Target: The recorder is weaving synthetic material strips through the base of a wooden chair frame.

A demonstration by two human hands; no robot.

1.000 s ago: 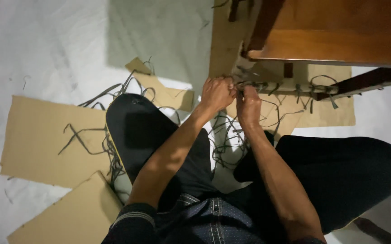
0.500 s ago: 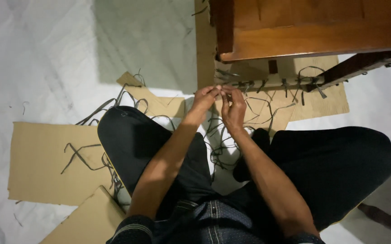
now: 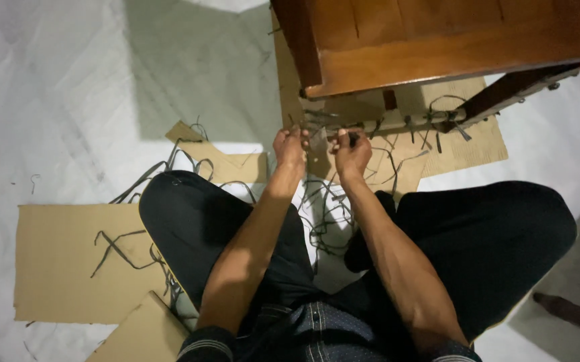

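Observation:
I sit cross-legged on the floor in dark trousers. My left hand (image 3: 290, 146) and my right hand (image 3: 352, 150) are raised together just below the lower rail (image 3: 397, 122) of a brown wooden furniture piece (image 3: 437, 40). Both hands pinch a thin grey strip (image 3: 320, 137) stretched between them at the rail. More grey strips hang looped from the rail (image 3: 437, 110). What the fingertips grip exactly is partly hidden.
Flat cardboard sheets (image 3: 68, 261) lie on the white floor covering to my left and under the furniture (image 3: 464, 151). Loose grey strips (image 3: 330, 214) are scattered between my knees and over the left cardboard (image 3: 119, 248). A dark wooden leg (image 3: 571, 312) lies at the lower right.
The view has shifted, so the furniture sits higher in frame. My hands have drawn slightly apart, stretching the strip between them under the rail.

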